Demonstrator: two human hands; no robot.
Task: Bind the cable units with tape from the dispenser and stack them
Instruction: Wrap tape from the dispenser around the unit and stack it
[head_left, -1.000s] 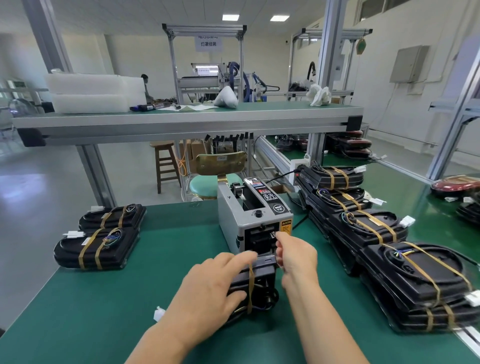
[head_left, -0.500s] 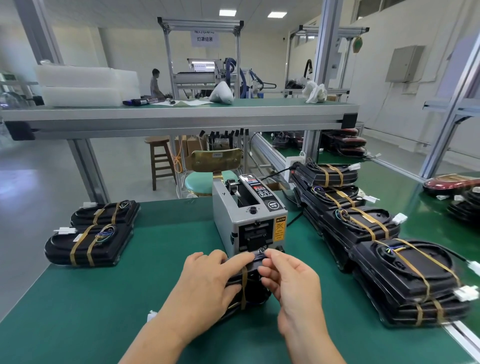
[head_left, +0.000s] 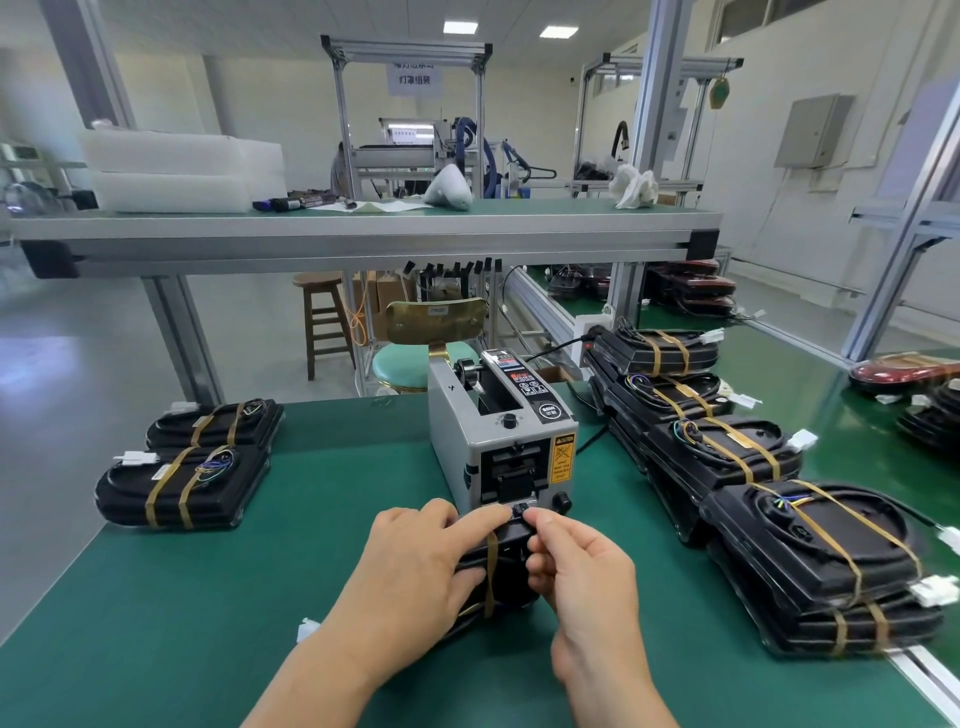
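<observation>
So the green bench (head_left: 208, 649) filled the whole lower half of the frame, with the long shelf (head_left: 363, 228) running across the middle above it. Down the right side sat a row of bound units (head_left: 810, 545), overlapping each other from centre right to the lower right corner, each with two tan bands across. At left were two more bound units (head_left: 182, 488), one just behind the other, well apart from everything else.

The tape dispenser (head_left: 498, 441) stood dead centre, its outlet facing the camera. The cable unit (head_left: 506, 566) lay on the bench right in front of it, touching or nearly touching its base. The hands covered most of it, so I'm only guessing, but its long axis seemed to run from lower left up toward the dispenser.

The left hand (head_left: 410, 566) came in from the bottom left and lay over the unit's top, index finger stretched out toward the outlet and thumb hooked on the near face, holding it down. The right hand (head_left: 582, 571) came in from the bottom right with its fingers curled, thumb and forefinger pinching a small dark bit at the unit's far edge, just under the outlet.

One tape band (head_left: 491, 566) already ran top to bottom over the unit between the two hands. A little white connector (head_left: 306, 630) poked out beside the left wrist.
</observation>
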